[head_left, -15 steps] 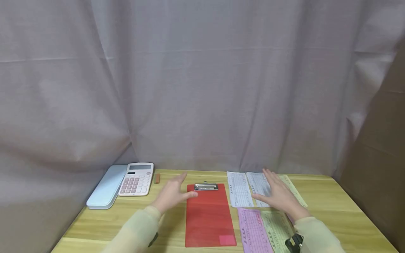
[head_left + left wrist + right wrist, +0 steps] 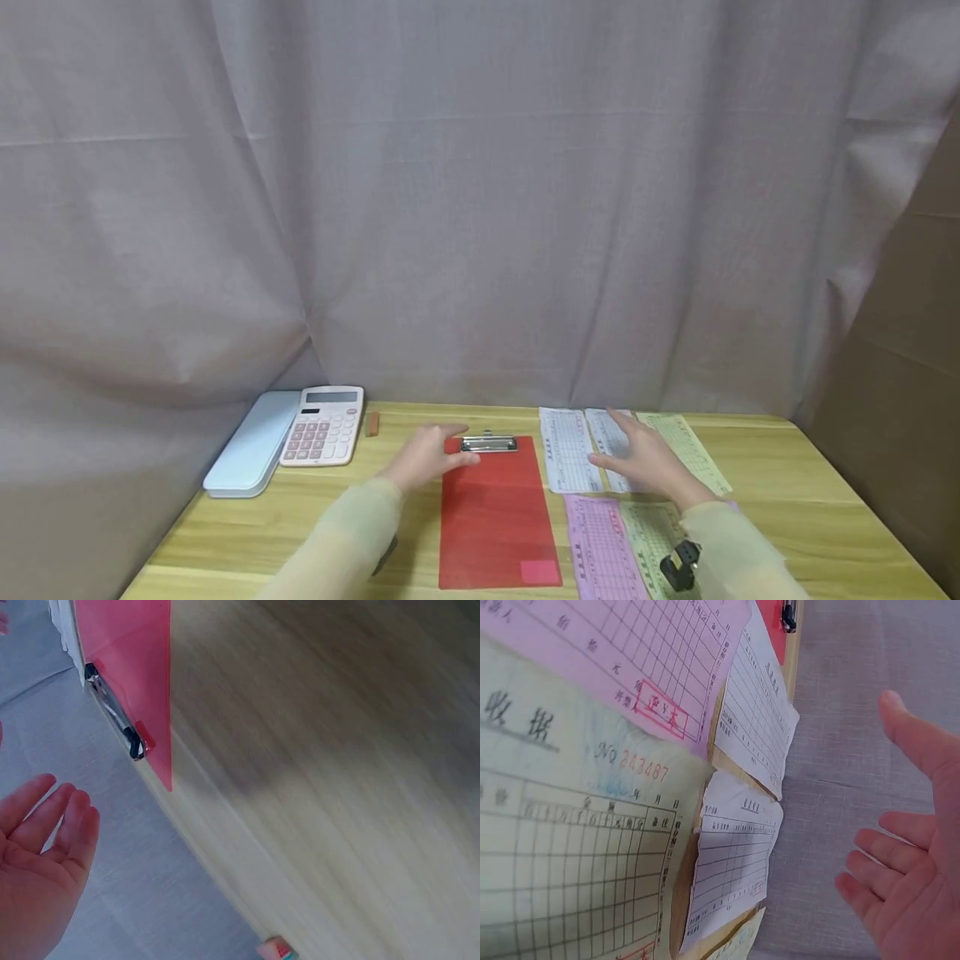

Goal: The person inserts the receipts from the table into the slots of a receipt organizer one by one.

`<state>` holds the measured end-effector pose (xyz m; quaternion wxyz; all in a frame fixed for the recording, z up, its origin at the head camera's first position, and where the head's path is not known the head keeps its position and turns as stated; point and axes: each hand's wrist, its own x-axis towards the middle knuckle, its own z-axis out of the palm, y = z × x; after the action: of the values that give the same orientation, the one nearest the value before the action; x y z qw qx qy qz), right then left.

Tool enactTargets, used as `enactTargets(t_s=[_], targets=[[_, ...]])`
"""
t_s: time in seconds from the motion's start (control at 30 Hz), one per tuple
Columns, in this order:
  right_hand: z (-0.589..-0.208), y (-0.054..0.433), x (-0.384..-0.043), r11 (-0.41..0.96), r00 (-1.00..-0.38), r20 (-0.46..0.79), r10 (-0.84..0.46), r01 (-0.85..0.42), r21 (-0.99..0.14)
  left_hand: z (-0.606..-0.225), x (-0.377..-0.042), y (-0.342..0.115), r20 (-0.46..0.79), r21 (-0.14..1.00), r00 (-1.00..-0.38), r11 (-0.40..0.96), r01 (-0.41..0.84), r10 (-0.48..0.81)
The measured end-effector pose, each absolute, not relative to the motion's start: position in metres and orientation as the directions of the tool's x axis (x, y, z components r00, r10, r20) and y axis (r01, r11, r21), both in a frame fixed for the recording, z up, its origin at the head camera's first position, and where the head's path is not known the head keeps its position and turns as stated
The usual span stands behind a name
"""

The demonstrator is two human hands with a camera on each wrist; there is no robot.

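A red clipboard (image 2: pixel 495 517) with a metal clip (image 2: pixel 489 443) lies in the middle of the table. My left hand (image 2: pixel 422 458) hovers at its upper left corner, fingers spread and holding nothing; the left wrist view shows the palm and loosely bent fingers. Over the white receipt slips (image 2: pixel 572 450) to the right is my right hand (image 2: pixel 647 458), thumb apart from the fingers, also empty. Nearer me lie a pink slip (image 2: pixel 600 542) and a yellow-green slip (image 2: pixel 570 840), the latter partly covered by the right forearm. Another yellow-green slip (image 2: pixel 690 446) lies at the back right.
On the left, a white calculator (image 2: pixel 324 425) leans against or overlaps a light blue case (image 2: pixel 253 446). A small brown eraser-like block (image 2: pixel 372 424) lies beside the calculator. A grey curtain (image 2: pixel 480 208) hangs behind the wooden table (image 2: pixel 810 500).
My left hand has moved right, closer to the clip. The right hand has shifted slightly left, uncovering more of the back yellow-green slip.
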<state>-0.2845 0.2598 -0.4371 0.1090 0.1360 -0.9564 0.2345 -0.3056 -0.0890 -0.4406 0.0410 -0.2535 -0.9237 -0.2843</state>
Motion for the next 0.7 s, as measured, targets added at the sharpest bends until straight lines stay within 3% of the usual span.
enactTargets(t_s=[0.43,0.7], targets=[[-0.454,0.254,-0.311,0.815,-0.913,0.332,-0.236,-0.372,-0.444,-0.457,-0.332,-0.068,0.266,0.508,-0.855,0.689,0.516,0.445],[-0.454,0.245,-0.324,0.849,-0.958,0.208,-0.197,-0.273,-0.452,-0.472,-0.344,-0.059,0.228,0.631,-0.895,0.641,0.436,0.385]])
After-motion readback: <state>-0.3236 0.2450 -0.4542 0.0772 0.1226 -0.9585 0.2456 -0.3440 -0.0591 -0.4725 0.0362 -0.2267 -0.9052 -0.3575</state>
